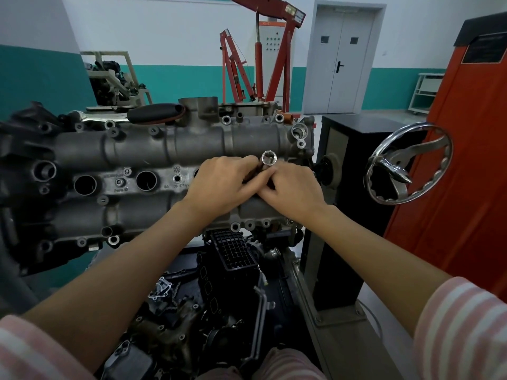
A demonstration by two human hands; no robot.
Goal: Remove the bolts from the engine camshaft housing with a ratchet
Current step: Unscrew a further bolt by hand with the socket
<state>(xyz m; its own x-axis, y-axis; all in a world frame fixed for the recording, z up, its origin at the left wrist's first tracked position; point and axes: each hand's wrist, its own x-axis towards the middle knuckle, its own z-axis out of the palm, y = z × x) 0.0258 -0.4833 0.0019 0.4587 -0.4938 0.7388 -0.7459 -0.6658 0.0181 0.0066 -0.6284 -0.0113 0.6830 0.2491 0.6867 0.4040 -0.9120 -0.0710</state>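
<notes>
Your left hand (219,185) and right hand (293,187) meet over the right half of the housing (153,165), fingers touching. Both hands curl round a dark tool shaft; its chrome socket (268,158) projects above your fingers, open end facing the camera. The housing lies horizontally across the engine stand, with bolt bosses along its near and far edges. A chrome handwheel (408,165) stands to the right.
</notes>
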